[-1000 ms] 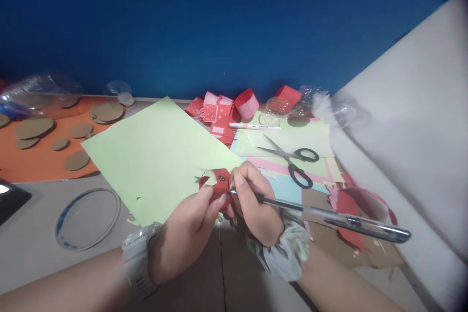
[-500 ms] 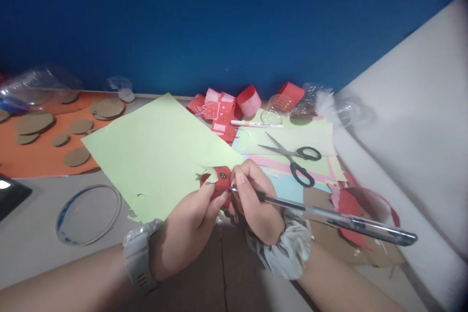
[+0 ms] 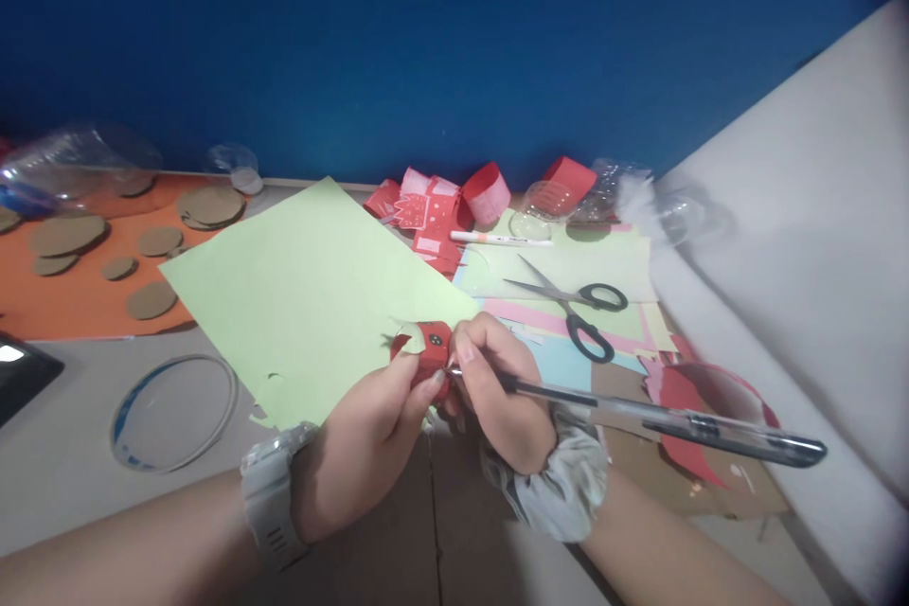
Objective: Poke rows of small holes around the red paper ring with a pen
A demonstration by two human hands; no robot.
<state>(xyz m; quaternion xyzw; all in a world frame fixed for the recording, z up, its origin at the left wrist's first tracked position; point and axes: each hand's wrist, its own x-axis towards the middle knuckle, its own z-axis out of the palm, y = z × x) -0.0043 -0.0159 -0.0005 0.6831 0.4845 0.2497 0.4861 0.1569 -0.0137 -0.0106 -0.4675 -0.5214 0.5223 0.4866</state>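
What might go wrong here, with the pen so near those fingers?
The pen in the right hand has its tip close to the left hand's thumb, so a slip might ink the skin.
The red paper piece is small and pinched by the left hand; pressing hard could crease it.
The scissors lie spread open on coloured sheets beyond the right hand; reaching over might brush the blades.

The paper piece (image 3: 430, 358) is red with a dark round mark (image 3: 436, 339), the large sheet (image 3: 312, 294) plain pale green.
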